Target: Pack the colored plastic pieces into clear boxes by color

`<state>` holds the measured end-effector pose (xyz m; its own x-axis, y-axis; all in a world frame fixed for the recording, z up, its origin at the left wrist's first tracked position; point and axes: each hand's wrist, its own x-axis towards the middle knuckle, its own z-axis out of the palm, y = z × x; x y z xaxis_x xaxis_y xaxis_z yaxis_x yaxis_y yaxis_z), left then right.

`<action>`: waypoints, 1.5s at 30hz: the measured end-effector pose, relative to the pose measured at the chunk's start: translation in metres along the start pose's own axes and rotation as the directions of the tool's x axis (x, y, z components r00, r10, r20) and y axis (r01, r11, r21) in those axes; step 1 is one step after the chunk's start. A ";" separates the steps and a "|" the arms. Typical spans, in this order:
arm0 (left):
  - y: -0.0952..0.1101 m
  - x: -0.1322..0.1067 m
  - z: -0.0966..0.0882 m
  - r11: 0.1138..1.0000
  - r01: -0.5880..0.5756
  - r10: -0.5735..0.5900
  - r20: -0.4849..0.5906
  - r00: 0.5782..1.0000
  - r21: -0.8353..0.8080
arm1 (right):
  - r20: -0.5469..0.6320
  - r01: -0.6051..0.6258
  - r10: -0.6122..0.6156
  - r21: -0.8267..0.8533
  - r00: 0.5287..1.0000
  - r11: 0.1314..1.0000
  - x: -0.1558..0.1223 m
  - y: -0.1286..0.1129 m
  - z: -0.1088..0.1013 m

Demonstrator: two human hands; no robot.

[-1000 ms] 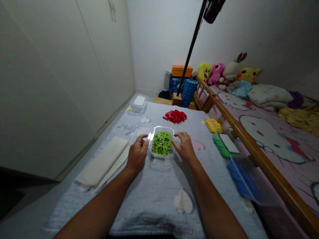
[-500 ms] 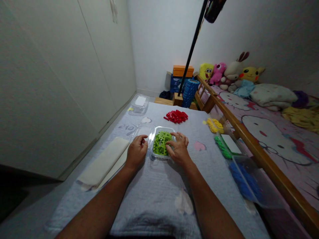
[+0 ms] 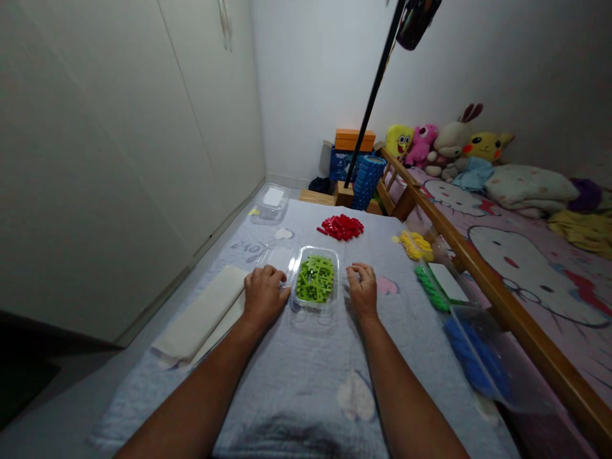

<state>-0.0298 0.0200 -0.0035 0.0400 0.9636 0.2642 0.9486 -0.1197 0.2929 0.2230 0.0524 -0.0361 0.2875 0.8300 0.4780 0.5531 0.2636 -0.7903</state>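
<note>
A clear plastic box (image 3: 339,280) stands in the middle of the bed-like cloth surface, filled with light green plastic pieces (image 3: 315,278). Its clear lid (image 3: 277,254) lies folded out to the left. Over the lid's near edge rests my left hand (image 3: 264,296), its fingers bent downward and the thumb spread toward the box; the fingers partly hide the lid. Just right of the box, apart from it, is my right hand (image 3: 363,292), fingers curled in to the thumb with nothing visible in them.
Red pieces (image 3: 340,227) lie in a heap beyond the box. A folded cream cloth (image 3: 201,315) is at left, another clear box (image 3: 271,197) far left. Along the right edge sit yellow (image 3: 415,245), green (image 3: 431,288) and blue pieces (image 3: 478,357) beside a wooden rail (image 3: 478,275).
My right hand has left the green pieces and moved right, out of the box, its fingers drawing together. My left hand has turned palm down over the lid, thumb spread.
</note>
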 end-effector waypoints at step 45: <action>0.029 -0.003 -0.031 -0.258 0.318 -0.168 0.367 0.915 -0.912 | 0.088 0.062 -0.077 0.163 0.993 0.985 -0.016 -0.054 -0.005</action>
<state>-0.0123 0.0060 0.0327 -0.0081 0.9895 -0.1444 -0.5187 0.1193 0.8466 0.1926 0.0224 0.0014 0.1740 0.8471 0.5021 0.4351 0.3913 -0.8109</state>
